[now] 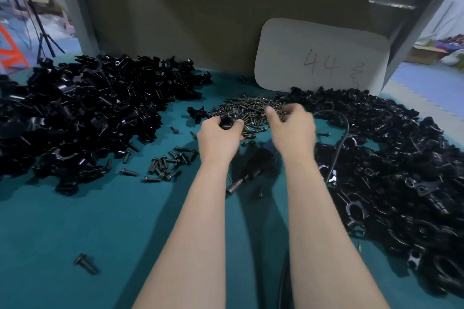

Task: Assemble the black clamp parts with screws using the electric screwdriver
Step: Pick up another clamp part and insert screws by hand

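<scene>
Looking down on a teal surface [100, 221] backed by a brown board [200, 7], with a white card [321, 55] marked "44" leaning against it. Past the board's left edge, a black tripod [42, 32] stands in a blurred room. Past the right edge there is blue flooring.

A large heap of black clamp parts [75, 113] covers the far left of the surface, and a second heap [389, 158] runs down the right side. Between them at the far centre lies a pile of small screws [251, 105]. Larger bolts [165, 163] are scattered nearer, to the left.

The left hand [218, 138] grips a single clamp part [227, 123] at the near edge of the screw pile. The right hand [292, 130], blurred, curls its fingers down onto the screws just beside it. I cannot tell if it holds one. The electric screwdriver [253, 165] lies on the surface between the two forearms, near the wrists, untouched, and its cable [344, 128] loops to the right.
</scene>
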The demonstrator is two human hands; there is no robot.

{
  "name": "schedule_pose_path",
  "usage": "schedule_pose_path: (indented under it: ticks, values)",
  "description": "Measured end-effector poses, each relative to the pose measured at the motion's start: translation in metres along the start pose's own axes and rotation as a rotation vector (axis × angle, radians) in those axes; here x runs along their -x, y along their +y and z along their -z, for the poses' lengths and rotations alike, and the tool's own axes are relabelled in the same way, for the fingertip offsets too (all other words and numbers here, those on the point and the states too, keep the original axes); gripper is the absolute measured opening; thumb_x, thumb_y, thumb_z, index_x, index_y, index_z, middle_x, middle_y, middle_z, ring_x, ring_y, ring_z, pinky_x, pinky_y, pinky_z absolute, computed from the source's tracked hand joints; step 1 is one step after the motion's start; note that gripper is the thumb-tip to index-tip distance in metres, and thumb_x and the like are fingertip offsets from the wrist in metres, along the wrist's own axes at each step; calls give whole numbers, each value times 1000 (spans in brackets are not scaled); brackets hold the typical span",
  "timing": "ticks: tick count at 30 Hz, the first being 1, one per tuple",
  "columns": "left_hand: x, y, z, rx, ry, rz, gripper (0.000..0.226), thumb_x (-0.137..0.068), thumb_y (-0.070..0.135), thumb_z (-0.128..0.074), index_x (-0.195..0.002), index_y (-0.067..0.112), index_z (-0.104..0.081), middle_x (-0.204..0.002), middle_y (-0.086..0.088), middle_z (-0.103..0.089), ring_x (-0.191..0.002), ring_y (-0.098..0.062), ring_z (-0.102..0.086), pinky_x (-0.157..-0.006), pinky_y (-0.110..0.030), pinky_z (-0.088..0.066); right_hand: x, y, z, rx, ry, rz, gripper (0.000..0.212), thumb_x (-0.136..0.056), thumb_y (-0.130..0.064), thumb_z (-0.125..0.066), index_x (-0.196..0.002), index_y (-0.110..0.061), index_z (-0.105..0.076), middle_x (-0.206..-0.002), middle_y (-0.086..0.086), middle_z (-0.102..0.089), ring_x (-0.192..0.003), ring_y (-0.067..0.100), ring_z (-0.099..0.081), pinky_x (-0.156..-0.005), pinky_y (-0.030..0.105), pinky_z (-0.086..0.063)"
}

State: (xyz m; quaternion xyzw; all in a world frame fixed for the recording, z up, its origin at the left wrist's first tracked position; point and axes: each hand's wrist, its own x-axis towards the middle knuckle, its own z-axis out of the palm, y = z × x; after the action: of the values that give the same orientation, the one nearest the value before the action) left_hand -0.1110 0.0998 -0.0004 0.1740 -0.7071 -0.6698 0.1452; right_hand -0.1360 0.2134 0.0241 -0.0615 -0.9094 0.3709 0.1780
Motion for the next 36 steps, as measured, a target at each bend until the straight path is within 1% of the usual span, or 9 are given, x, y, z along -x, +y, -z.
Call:
schedule_pose_path:
  ticks: [3,7,10,13,16,20,25,32,36]
  values:
    - [-2,0,3,321,-27,141,11,-91,15,-65,-82,17,-59,-90,-3,-67,-72,-15,-69,-65,-20,-57,-5,15,10,149,-120,-231,74,-90,-53,-55,-139,-4,-29,-137,19,-41,-118,36,-49,-84,37,-40]
    - [-3,1,3,501,-83,267,4,-91,10,-64,-89,10,-61,-105,-12,-67,-72,-16,-69,-62,-16,-57,0,19,-3,157,-217,-269,83,-89,-52,-57,-142,-4,-15,-129,19,-51,-109,35,-54,-74,34,-35]
    - [-5,0,4,542,-92,297,6,-91,6,-63,-87,8,-59,-105,-14,-66,-73,-17,-68,-67,-18,-58,-1,22,-7,52,-150,-295,70,-89,-40,-59,-134,-1,-23,-107,15,-52,-86,29,-46,-71,33,-35]
    - [-8,0,6,564,-78,295,7,-90,5,-63,-85,8,-59,-105,-12,-65,-76,-19,-69,-69,-20,-59,-4,24,-5,-90,-66,-306,55,-89,-38,-56,-124,0,-38,-98,9,-50,-82,25,-48,-67,32,-38]
    - [-10,-2,7,569,-64,295,9,-91,5,-63,-84,9,-59,-100,-9,-65,-77,-20,-69,-69,-20,-59,-11,18,7,-403,31,-300,36,-90,-37,-53,-107,-6,-52,-96,5,-57,-76,18,-54,-58,28,-39]
    - [-10,-5,9,562,-54,300,7,-91,7,-64,-87,11,-59,-101,-6,-65,-76,-17,-70,-67,-19,-59,-12,6,31,-925,34,-361,34,-93,-41,-51,-112,-13,-53,-102,1,-61,-90,15,-61,-75,31,-52]
    - [-9,-4,10,581,-52,304,10,-91,6,-63,-86,12,-57,-97,-4,-63,-77,-18,-69,-65,-18,-58,-5,1,49,-1553,9,-365,13,-92,-22,-60,-97,-11,-55,-85,7,-63,-72,20,-67,-81,38,-58]
    - [-12,-4,12,555,-25,290,7,-91,7,-63,-86,11,-60,-102,-8,-65,-77,-19,-69,-65,-19,-59,-6,15,48,-1406,18,-550,16,-86,-28,-67,-92,-16,-58,-95,3,-66,-89,20,-64,-77,36,-54]
    - [-13,-5,12,541,-18,271,6,-91,7,-63,-86,10,-61,-101,-8,-66,-74,-18,-69,-68,-19,-59,-7,16,45,-1351,17,-518,20,-85,-32,-69,-92,-18,-58,-103,3,-65,-95,20,-64,-83,40,-52]
